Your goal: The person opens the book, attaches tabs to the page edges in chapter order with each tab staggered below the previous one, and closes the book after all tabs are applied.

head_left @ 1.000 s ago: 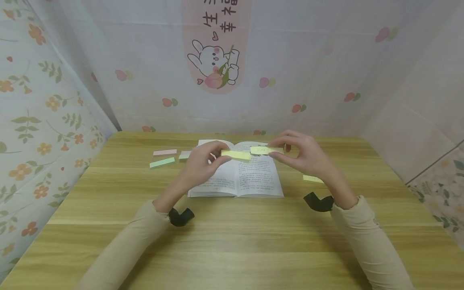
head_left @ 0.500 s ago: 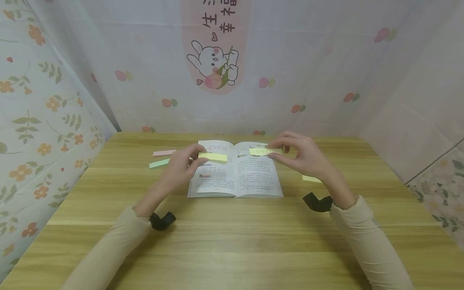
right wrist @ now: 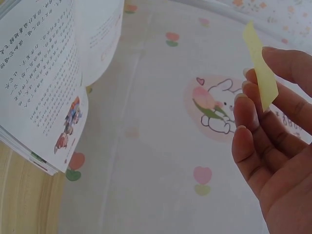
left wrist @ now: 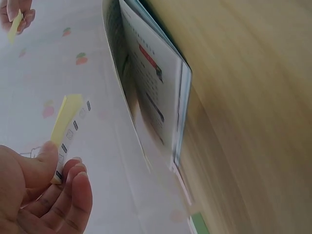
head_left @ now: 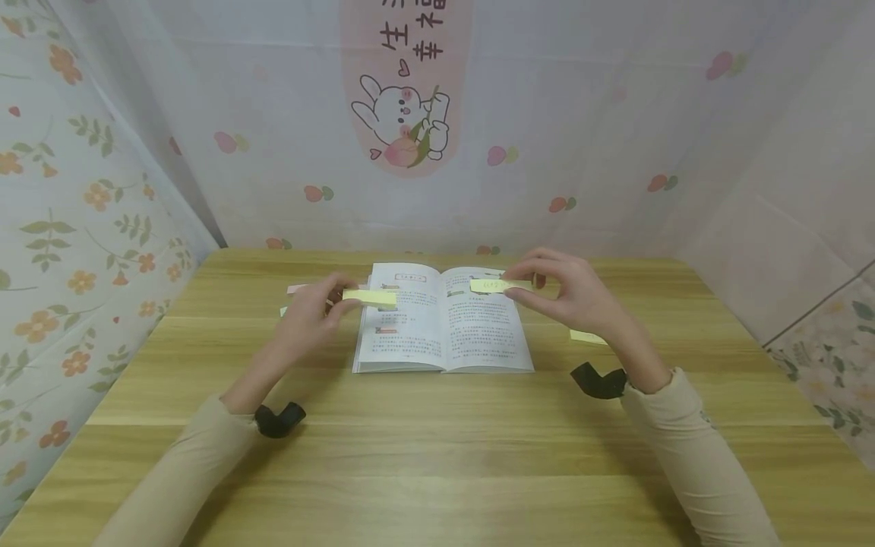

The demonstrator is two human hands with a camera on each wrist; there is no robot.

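Note:
My left hand (head_left: 311, 311) pinches a yellow sticky-note pad (head_left: 370, 297) between thumb and fingers, above the left page of an open book (head_left: 485, 334). In the left wrist view the pad (left wrist: 67, 117) shows a printed backing. My right hand (head_left: 563, 289) pinches a single yellow sticky note (head_left: 487, 286) with handwriting on it, held over the top of the right page. The right wrist view shows that note (right wrist: 263, 73) as a thin, slightly bent strip between thumb and fingertips.
Another yellow strip (head_left: 586, 336) lies on the wooden table (head_left: 437, 456), right of the book. A pink strip (head_left: 295, 289) and a green pad (left wrist: 199, 223) lie left of the book, partly behind my left hand. A patterned curtain (head_left: 588, 114) hangs behind the table.
My left hand has moved left with the yellow pad, away from the note in my right hand, uncovering the left page. The right hand has stayed nearly still.

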